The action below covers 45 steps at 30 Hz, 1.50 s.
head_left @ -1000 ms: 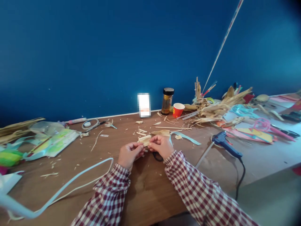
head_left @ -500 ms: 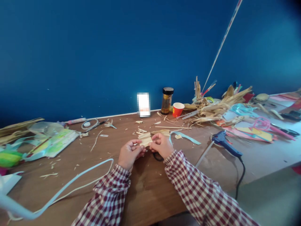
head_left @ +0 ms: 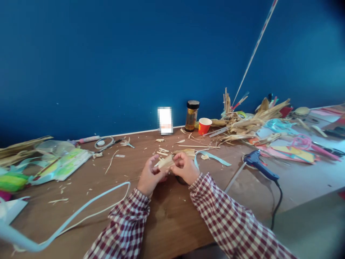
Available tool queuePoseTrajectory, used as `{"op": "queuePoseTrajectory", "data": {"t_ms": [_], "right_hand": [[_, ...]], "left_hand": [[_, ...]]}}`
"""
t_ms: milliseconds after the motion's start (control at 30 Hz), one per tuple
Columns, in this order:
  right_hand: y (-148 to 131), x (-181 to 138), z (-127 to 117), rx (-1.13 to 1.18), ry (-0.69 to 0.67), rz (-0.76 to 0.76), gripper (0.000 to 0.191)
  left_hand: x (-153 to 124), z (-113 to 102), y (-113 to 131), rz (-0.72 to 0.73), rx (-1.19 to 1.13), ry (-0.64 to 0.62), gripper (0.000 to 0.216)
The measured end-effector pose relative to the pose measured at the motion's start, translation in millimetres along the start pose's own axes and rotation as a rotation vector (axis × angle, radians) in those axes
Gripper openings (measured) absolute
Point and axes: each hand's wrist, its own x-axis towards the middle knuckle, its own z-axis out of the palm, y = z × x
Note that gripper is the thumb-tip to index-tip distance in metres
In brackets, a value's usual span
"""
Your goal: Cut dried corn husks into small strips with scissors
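Above the wooden table [head_left: 167, 219], our left hand [head_left: 149, 176] and right hand [head_left: 185, 168] pinch a pale husk piece [head_left: 165, 163] between fingertips. Dark scissors [head_left: 180, 179] lie mostly hidden beneath our right hand.

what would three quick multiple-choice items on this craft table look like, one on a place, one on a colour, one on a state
1. Where does the glue gun lie?
A. to the right of the hands
B. left of the hands
C. against the wall

2. What colour is the paper cup?
A. green
B. red
C. white

3. How is the pale husk piece held?
A. flat on the table, untouched
B. by the left hand alone
C. between the left hand and the right hand

Answers: 1 A, it rests on the table right of both hands. 2 B, its wall is red with a yellow mark. 3 C, fingers of both hands pinch it.
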Motion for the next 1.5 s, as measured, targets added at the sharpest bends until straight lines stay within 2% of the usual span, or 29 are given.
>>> {"op": "queuePoseTrajectory", "data": {"t_ms": [133,367,533,633,733,867,967,1100,1200,1367,1500], "right_hand": [[1.6,-0.9,1.1,0.008,-0.024,-0.031,0.029],[9.8,7.5,-3.2,0.241,-0.03,0.133,0.038],[5.5,3.6,-3.8,0.033,0.017,0.028,0.034],[2.3,-0.3,-1.9,-0.068,0.005,-0.027,0.031],[0.9,-2.3,0.1,-0.074,-0.024,-0.056,0.033],[-0.9,-2.4,0.0,-0.023,-0.08,-0.07,0.038],[-2.8,-1.1,-2.3,0.055,-0.096,-0.013,0.033],[-5.4,2.5,-5.6,0.178,-0.146,0.171,0.026],[-5.8,5.4,-7.1,0.243,-0.139,0.234,0.022],[-3.3,5.2,-5.5,0.246,-0.13,0.193,0.023],[0.0,3.2,-2.0,0.148,-0.134,0.062,0.033]], "left_hand": [[2.8,-1.9,-6.5,-0.044,-0.079,-0.007,0.088],[2.3,-4.0,-3.8,-0.081,-0.149,-0.088,0.083],[2.3,-2.7,-4.0,0.026,-0.028,-0.111,0.079],[2.0,-2.0,-3.7,0.037,0.025,-0.081,0.066],[1.9,-2.2,-2.7,-0.009,0.017,-0.028,0.057],[1.9,-2.7,-1.2,-0.016,-0.016,-0.014,0.058],[1.2,-2.7,0.3,-0.035,-0.049,-0.036,0.06],[0.7,-3.9,1.0,-0.075,-0.111,-0.048,0.06],[2.4,-6.0,-0.4,-0.102,-0.131,-0.028,0.06],[6.2,-9.3,-4.8,-0.085,-0.106,-0.008,0.061],[4.4,-6.7,-8.0,-0.064,-0.033,-0.062,0.061]]}}
